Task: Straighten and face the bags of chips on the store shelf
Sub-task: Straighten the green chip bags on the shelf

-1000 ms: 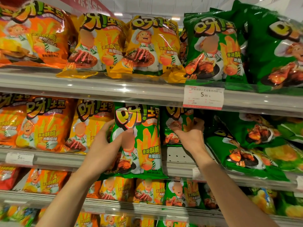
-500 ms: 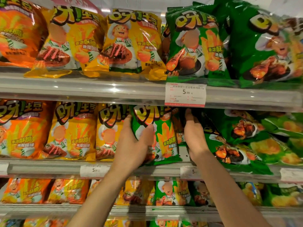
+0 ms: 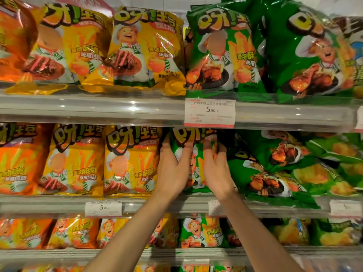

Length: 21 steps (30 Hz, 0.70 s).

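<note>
Hands grip one green bag (image 3: 193,152) on the middle shelf (image 3: 59,203): left hand (image 3: 172,171) and right hand (image 3: 217,171) curl their fingers (image 3: 187,154) around its sides, between yellow bags (image 3: 129,160) and slumped green ones (image 3: 271,169).

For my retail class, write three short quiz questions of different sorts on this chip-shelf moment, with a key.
1. True or false: both hands, left hand and right hand, hold the same green bag.
2. Which colour are the bags directly left of it? A yellow, B blue, C white.
3. Fill in: the price tag above the hands reads 5.__.

Key: 1 true; 2 A, see the yellow bag; 3 90.
</note>
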### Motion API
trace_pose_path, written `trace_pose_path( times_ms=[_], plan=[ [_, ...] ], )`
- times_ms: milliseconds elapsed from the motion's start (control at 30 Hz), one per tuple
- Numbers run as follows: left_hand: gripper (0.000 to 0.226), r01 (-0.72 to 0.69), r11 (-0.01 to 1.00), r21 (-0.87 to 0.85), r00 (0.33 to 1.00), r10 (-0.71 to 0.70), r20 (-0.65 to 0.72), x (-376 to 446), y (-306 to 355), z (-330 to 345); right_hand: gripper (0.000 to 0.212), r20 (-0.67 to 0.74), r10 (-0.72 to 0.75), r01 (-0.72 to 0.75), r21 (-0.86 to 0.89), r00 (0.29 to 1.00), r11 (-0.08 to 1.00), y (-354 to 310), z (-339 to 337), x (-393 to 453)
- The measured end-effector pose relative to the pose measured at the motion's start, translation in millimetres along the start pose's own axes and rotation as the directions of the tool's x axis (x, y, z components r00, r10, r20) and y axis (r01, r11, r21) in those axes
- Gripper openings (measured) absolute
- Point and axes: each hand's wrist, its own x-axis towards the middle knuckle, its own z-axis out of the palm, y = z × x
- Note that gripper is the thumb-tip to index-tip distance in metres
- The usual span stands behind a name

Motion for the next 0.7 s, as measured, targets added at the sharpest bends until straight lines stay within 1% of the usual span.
trace_pose_path(
  times_ms=[67,133,200,267,300,367,400,467,533,600,633,700],
  plan=[
    [0.086,0.002,1.0,0.013,1.0,-0.002,0.001,2.7,-0.6,1.6,0.058,-0.003,-0.036,0.036,0.011,0.999,0.999,1.0,1.0,-0.5],
    [0.087,0.001,1.0,0.017,1.0,-0.001,0.013,0.0,-2.0,0.2,0.057,0.013,-0.029,0.029,-0.017,0.999,0.999,4.2,-0.3,-5.1],
    [0.074,0.0,1.0,0.015,0.999,-0.001,0.045,-6.9,-3.4,-2.1,0.051,0.02,-0.046,0.047,-0.046,0.999,0.998,9.5,-2.0,-9.1],
    [0.048,-0.007,1.0,0.02,0.996,0.005,0.086,-13.7,-4.3,-4.6,0.044,0.011,-0.04,0.041,-0.099,0.999,0.994,10.9,-4.4,-10.7],
    [0.042,-0.007,1.0,0.014,0.995,0.005,0.096,-16.6,-2.2,-6.6,0.039,0.007,-0.039,0.039,-0.11,0.999,0.993,11.6,-4.8,-11.6],
    [0.041,-0.012,1.0,0.005,0.993,0.011,0.115,-19.0,2.0,-10.8,0.028,-0.004,-0.04,0.04,-0.064,0.999,0.997,11.1,-6.1,-15.8],
    [0.04,-0.008,1.0,0.012,0.992,0.006,0.129,-19.8,4.2,-13.5,0.028,-0.005,-0.054,0.054,-0.037,0.999,0.998,11.4,-7.8,-18.3],
    [0.044,-0.021,1.0,0.021,0.988,0.017,0.155,-22.6,8.2,-20.2,0.043,0.029,-0.072,0.073,-0.04,0.997,0.997,15.5,-14.2,-23.6],
    [0.052,-0.056,0.997,0.059,0.983,0.044,0.179,-29.7,7.5,-30.3,0.054,0.104,-0.06,0.063,-0.031,0.993,0.998,18.9,-21.1,-30.5],
    [0.06,-0.07,0.993,0.094,0.977,0.05,0.208,-38.5,1.8,-41.7,0.059,0.143,-0.03,0.047,-0.118,0.989,0.992,19.9,-27.7,-37.7],
    [0.063,-0.069,0.994,0.086,0.974,0.049,0.22,-41.9,-3.4,-47.2,0.066,0.137,-0.027,0.052,-0.183,0.99,0.982,20.4,-30.9,-41.8],
    [0.062,-0.044,0.998,0.052,0.973,0.031,0.23,-49.9,-10.3,-59.2,0.075,0.132,-0.051,0.086,-0.279,0.99,0.957,21.8,-35.5,-51.1]
  ],
)
